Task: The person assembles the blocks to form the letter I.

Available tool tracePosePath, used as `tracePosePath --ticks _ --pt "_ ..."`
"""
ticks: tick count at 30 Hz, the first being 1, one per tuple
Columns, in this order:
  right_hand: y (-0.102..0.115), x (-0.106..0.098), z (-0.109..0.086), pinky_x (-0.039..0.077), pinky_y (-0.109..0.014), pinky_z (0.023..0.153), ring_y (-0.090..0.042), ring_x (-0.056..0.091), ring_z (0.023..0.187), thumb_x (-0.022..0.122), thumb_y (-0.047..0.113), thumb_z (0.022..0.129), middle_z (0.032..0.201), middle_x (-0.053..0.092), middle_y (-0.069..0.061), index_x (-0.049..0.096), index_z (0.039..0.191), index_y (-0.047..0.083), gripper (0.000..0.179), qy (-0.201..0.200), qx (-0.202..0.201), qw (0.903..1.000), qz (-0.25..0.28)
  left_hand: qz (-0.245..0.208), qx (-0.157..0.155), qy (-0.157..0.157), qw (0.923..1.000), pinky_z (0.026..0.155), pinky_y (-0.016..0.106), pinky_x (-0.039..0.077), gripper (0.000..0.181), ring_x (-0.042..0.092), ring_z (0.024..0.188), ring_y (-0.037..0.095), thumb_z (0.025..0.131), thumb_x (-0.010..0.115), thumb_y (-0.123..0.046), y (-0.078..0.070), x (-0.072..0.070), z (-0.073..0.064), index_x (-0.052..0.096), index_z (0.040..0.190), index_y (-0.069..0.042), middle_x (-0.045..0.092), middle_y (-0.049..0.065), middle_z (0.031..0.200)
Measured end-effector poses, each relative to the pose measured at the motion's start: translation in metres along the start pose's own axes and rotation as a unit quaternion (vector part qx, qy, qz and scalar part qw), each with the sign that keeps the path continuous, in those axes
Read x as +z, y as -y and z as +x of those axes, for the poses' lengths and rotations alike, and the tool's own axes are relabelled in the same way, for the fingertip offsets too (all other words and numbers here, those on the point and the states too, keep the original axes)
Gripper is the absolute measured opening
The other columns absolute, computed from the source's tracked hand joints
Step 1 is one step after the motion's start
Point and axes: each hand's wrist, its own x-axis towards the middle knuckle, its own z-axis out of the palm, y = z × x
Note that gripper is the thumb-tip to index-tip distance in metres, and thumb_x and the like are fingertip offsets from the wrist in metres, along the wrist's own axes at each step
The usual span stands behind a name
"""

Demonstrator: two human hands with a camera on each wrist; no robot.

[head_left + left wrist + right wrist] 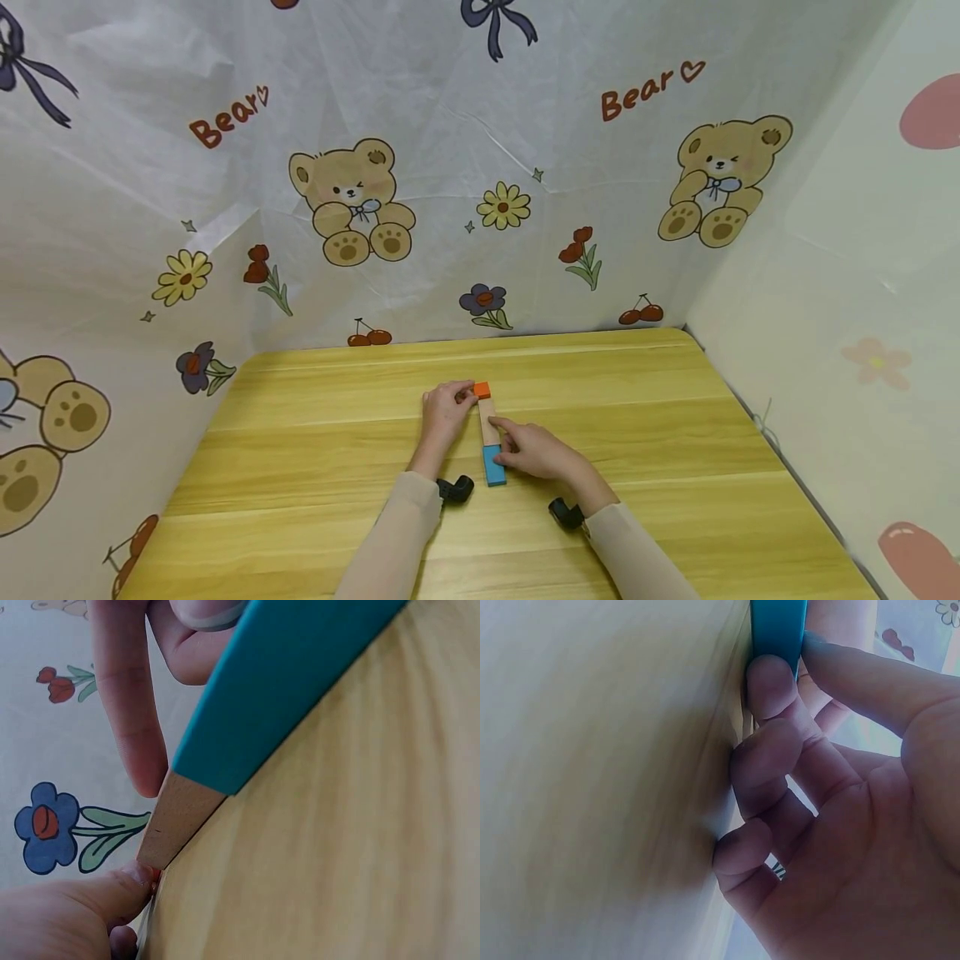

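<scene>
Three blocks lie end to end in a line on the table: a small orange block point(482, 389) at the far end, a plain wooden block point(488, 421) in the middle and a blue block point(493, 467) nearest. My left hand point(448, 408) pinches the orange block from its left side; in the left wrist view only a sliver of orange shows by the thumb point(135, 881). From the right, my right hand point(536, 450) rests its straight index finger on the wooden block and its thumb on the blue block point(778, 630). Its other fingers bend loosely beside the row.
The wood-grain table point(637, 400) meets a patterned white sheet point(435, 100) at the back and another sheet point(847, 250) on the right. A thin cable point(772, 437) runs along the right edge. Black wrist cameras point(567, 513) sit close above the tabletop.
</scene>
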Motion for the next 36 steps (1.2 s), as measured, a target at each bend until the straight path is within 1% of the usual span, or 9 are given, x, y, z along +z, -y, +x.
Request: tracePosePath --ticks 9,13,15,19,20,23,30,33,36 --pt "0.002 0.001 0.000 0.040 -0.025 0.064 -0.008 0.049 0.066 0.069 0.026 0.105 0.079 0.060 0.006 0.044 0.160 0.005 0.064 -0.005 0.000 1.0000 0.003 -0.010 -0.017 0.001 0.9998 0.088 0.039 0.037 0.028 0.070 0.089 0.024 0.095 0.081 -0.018 0.002 0.000 0.001 0.081 0.122 -0.010 0.081 0.002 0.097" --pt "0.001 0.002 0.000 0.039 -0.024 0.063 -0.008 0.048 0.064 0.068 0.026 0.105 0.079 0.059 0.006 0.044 0.161 0.006 0.064 -0.002 -0.001 0.9999 0.010 -0.026 -0.020 0.002 0.9995 0.095 0.045 0.041 0.029 0.070 0.088 0.025 0.095 0.081 -0.017 0.004 -0.001 0.000 0.081 0.122 -0.009 0.081 0.003 0.096" --pt "0.000 0.002 0.000 0.039 -0.024 0.062 -0.008 0.047 0.063 0.067 0.027 0.106 0.078 0.059 0.006 0.044 0.161 0.007 0.064 0.000 -0.002 0.9998 0.018 -0.034 -0.017 -0.001 0.9993 0.096 0.046 0.046 0.028 0.070 0.086 0.022 0.095 0.081 -0.016 0.005 -0.001 -0.001 0.081 0.122 -0.007 0.081 0.003 0.096" --pt "-0.003 0.001 0.002 0.039 -0.024 0.060 -0.008 0.047 0.061 0.065 0.029 0.107 0.077 0.059 0.005 0.042 0.162 0.008 0.064 0.002 -0.004 0.9993 0.037 -0.056 -0.020 -0.004 0.9982 0.083 0.039 0.057 0.028 0.068 0.081 0.017 0.096 0.079 -0.013 0.005 -0.005 -0.002 0.080 0.123 -0.005 0.080 0.005 0.098" --pt "-0.003 0.000 0.002 0.039 -0.024 0.060 -0.009 0.047 0.061 0.065 0.029 0.107 0.076 0.059 0.005 0.042 0.163 0.009 0.064 0.003 -0.004 0.9991 0.042 -0.060 -0.022 -0.003 0.9979 0.077 0.038 0.058 0.028 0.067 0.081 0.016 0.097 0.078 -0.013 0.005 -0.006 -0.002 0.080 0.123 -0.005 0.080 0.005 0.099" --pt "-0.005 -0.003 0.003 0.040 -0.025 0.060 -0.009 0.048 0.061 0.065 0.029 0.107 0.076 0.060 0.005 0.041 0.163 0.011 0.064 0.004 -0.001 0.9987 0.050 -0.066 -0.027 -0.002 0.9974 0.075 0.034 0.058 0.028 0.068 0.082 0.016 0.098 0.077 -0.012 0.003 -0.009 -0.001 0.079 0.125 -0.005 0.080 0.006 0.101" --pt "-0.008 -0.008 0.001 0.042 -0.026 0.061 -0.009 0.050 0.063 0.063 0.027 0.108 0.079 0.063 0.002 0.042 0.161 0.011 0.060 0.002 -0.007 0.9975 0.070 -0.037 -0.001 -0.008 0.9993 0.074 0.033 0.058 0.027 0.070 0.083 0.017 0.098 0.076 -0.011 -0.001 -0.019 0.000 0.079 0.124 -0.005 0.080 0.006 0.101" --pt "-0.008 -0.011 0.000 0.043 -0.026 0.062 -0.010 0.051 0.064 0.063 0.025 0.108 0.082 0.065 -0.001 0.043 0.160 0.010 0.057 -0.004 -0.012 0.9968 0.079 -0.022 0.010 -0.003 0.9997 0.077 0.038 0.058 0.029 0.069 0.083 0.019 0.099 0.076 -0.015 -0.004 -0.026 0.001 0.078 0.127 -0.007 0.079 0.006 0.102" --pt "-0.010 -0.014 0.000 0.045 -0.026 0.064 -0.010 0.053 0.066 0.062 0.023 0.108 0.085 0.066 0.000 0.045 0.157 0.011 0.053 -0.017 -0.012 0.9970 0.074 0.000 0.018 0.005 0.9998 0.086 0.046 0.056 0.031 0.070 0.086 0.019 0.102 0.073 -0.024 -0.007 -0.035 0.000 0.077 0.130 -0.010 0.077 0.004 0.104"
